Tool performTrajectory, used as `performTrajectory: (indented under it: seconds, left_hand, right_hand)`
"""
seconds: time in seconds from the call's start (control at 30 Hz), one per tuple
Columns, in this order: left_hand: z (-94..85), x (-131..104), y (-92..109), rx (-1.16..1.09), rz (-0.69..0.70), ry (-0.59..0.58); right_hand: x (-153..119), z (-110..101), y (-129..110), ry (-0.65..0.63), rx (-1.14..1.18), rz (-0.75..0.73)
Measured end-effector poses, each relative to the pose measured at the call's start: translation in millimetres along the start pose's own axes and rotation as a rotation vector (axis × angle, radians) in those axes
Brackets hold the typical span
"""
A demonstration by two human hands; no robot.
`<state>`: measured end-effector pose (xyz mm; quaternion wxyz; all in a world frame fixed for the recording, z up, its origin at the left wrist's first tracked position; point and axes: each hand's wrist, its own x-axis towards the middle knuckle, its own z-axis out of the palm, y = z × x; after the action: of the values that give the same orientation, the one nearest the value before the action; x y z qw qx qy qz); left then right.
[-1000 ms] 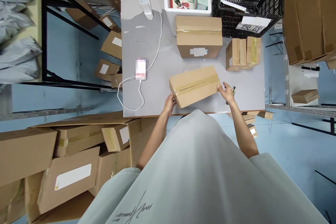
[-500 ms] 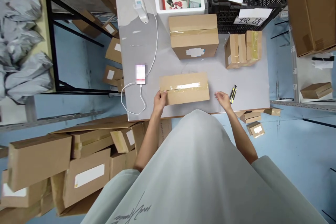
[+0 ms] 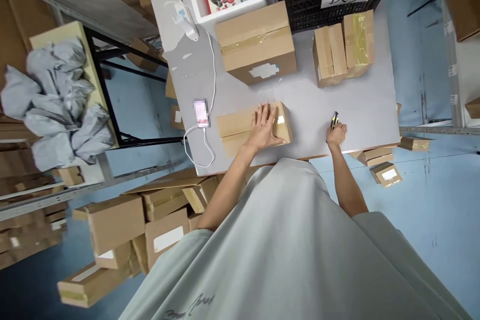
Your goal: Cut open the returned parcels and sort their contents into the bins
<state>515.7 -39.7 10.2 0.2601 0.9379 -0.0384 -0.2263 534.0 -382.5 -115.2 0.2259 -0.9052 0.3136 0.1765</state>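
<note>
My left hand lies with spread fingers on top of a long taped cardboard box near the front edge of the grey table. To the right, my right hand is closed around the lower part of a yellow and black box cutter, whose upper end points away from me. Behind the long box stands a larger taped box with a white label on its front side.
A white bin with books and a black crate stand at the back. Smaller boxes sit at the right. A phone with a white cable lies left. Cartons are piled at lower left.
My left hand has moved from the long box's left end onto its top. My right hand has moved right and taken hold of the cutter. The view has turned and shifted.
</note>
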Motion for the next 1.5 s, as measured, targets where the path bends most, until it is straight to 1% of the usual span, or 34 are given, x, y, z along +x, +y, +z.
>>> performTrajectory:
  seconds: [0.1, 0.17, 0.23, 0.27, 0.33, 0.4, 0.47, 0.53, 0.6, 0.67, 0.73, 0.87, 1.0, 1.17, 1.23, 1.33, 1.43, 1.5]
  left_hand:
    - [-6.3, 10.0, -4.2, 0.028, -0.026, -0.087]
    - [-10.6, 10.2, -8.2, 0.046, -0.030, -0.124]
    - [-13.5, 7.3, -10.0, 0.068, -0.042, -0.145]
    - [-14.3, 5.5, -10.0, 0.079, -0.055, -0.152]
    - [-14.5, 2.4, -9.0, 0.096, -0.082, -0.154]
    - [-13.8, 0.9, -8.2, 0.100, -0.098, -0.147]
    - [-12.7, 1.2, -8.7, 0.092, -0.098, -0.138]
    - [-11.7, 2.5, -10.1, 0.084, -0.091, -0.131]
    - [-10.9, 3.9, -11.4, 0.077, -0.087, -0.124]
    - [-10.3, 4.5, -11.8, 0.067, -0.085, -0.116]
    - [-10.1, 4.4, -11.4, 0.054, -0.084, -0.107]
    - [-9.9, 4.3, -10.9, 0.039, -0.072, -0.104]
    - [-8.7, 6.5, -12.8, 0.036, -0.069, -0.105]
    - [-7.8, 9.4, -12.9, 0.014, -0.063, -0.093]
    - [-8.0, 10.2, -11.7, 0.014, -0.061, -0.092]
    - [-7.1, 10.8, -10.5, 0.029, -0.070, -0.095]
    - [-3.5, 11.5, -10.5, 0.024, -0.068, -0.087]
    - [-0.8, 12.7, -9.5, 0.008, -0.055, -0.078]
  right_hand:
    - [9.3, -2.8, 6.9, 0.025, 0.022, 0.055]
    - [14.8, -5.1, 10.4, -0.003, 0.052, 0.080]
    - [15.9, -7.2, 10.8, -0.048, 0.108, 0.021]
    - [13.8, -8.2, 9.1, -0.062, 0.148, -0.042]
    - [2.5, -10.8, 1.4, -0.075, 0.246, -0.222]
    - [-17.1, -14.5, -11.7, -0.096, 0.341, -0.433]
    - [-40.9, -19.5, -27.8, -0.159, 0.388, -0.635]
    - [-62.9, -24.9, -43.5, -0.229, 0.364, -0.758]
    - [-78.1, -29.2, -56.3, -0.282, 0.308, -0.814]
    - [-85.5, -31.6, -64.8, -0.309, 0.249, -0.829]
    - [-87.5, -33.1, -69.6, -0.309, 0.195, -0.824]
    - [-89.7, -39.2, -73.3, -0.286, 0.088, -0.811]
    - [-99.2, -47.2, -78.7, -0.290, -0.031, -0.816]
    - [-101.9, -46.1, -86.7, -0.312, -0.065, -0.825]
    - [-99.6, -45.4, -83.5, -0.323, -0.027, -0.831]
    - [-100.5, -48.8, -68.3, -0.357, 0.029, -0.865]
    - [-108.6, -56.9, -49.1, -0.397, 0.033, -0.901]
    - [-114.2, -64.3, -39.6, -0.402, 0.021, -0.910]
